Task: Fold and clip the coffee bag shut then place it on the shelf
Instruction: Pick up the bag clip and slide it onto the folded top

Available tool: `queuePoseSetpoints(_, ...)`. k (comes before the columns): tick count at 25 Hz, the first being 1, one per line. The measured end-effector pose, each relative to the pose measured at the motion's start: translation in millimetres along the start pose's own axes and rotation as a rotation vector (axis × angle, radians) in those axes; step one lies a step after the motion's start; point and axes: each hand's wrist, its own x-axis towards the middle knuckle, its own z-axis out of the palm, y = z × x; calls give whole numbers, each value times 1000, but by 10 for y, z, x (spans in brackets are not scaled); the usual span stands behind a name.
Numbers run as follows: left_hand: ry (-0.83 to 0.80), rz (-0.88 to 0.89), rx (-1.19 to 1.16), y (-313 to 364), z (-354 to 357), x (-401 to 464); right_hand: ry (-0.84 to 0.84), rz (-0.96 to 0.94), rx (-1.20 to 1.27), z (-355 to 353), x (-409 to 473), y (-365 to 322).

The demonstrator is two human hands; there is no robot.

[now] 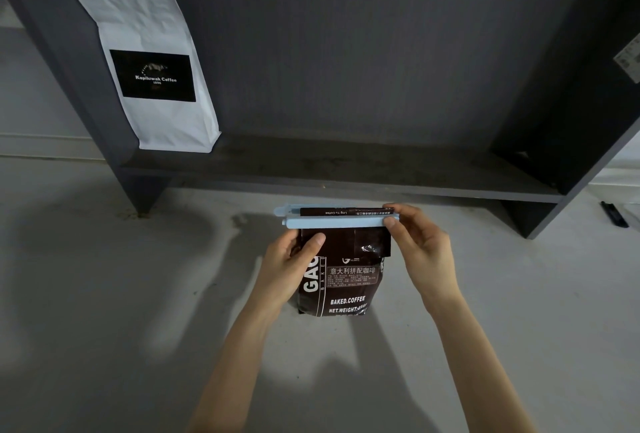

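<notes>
White coffee bag (pixel 152 69) stands upright at the far left end of the dark shelf (pixel 346 166), leaning back against the shelf's rear panel, black label facing out, top sealed, contents not visible. Rest of that shelf board to its right carries nothing else that shows.

In front of the shelf, on the pale floor (pixel 104 294), sits the brown coffee bag (pixel 346 287), upright, print facing the camera, long axis running vertical, top toward the shelf. Its top is folded over into a flat band. Contents hidden.

Left hand (pixel 294 259) grips the brown bag's upper left side, thumb across the front, fingers wrapped behind, closed on the bag.

Pale blue clip (pixel 332 219) lies across the folded top, long axis horizontal, parallel to the shelf's front edge, hinge end sticking out past the bag's left side. The two bars look slightly apart at that left end, with the fold between them.

Right hand (pixel 422 245) pinches the clip's right end, thumb in front and fingertips behind, narrow and closed on it.

Far right of the shelf, a small black object (pixel 614 214) on the floor, too small to identify.
</notes>
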Motion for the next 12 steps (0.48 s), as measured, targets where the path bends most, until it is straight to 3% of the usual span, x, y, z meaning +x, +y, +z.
queuePoseSetpoints(8, -22, 77, -81, 44, -55, -6, 26, -25, -82, -18, -24, -3)
queuePoseSetpoints(12, 105, 90, -130, 68, -83, 24, 26, -34, -88, -27, -19, 12)
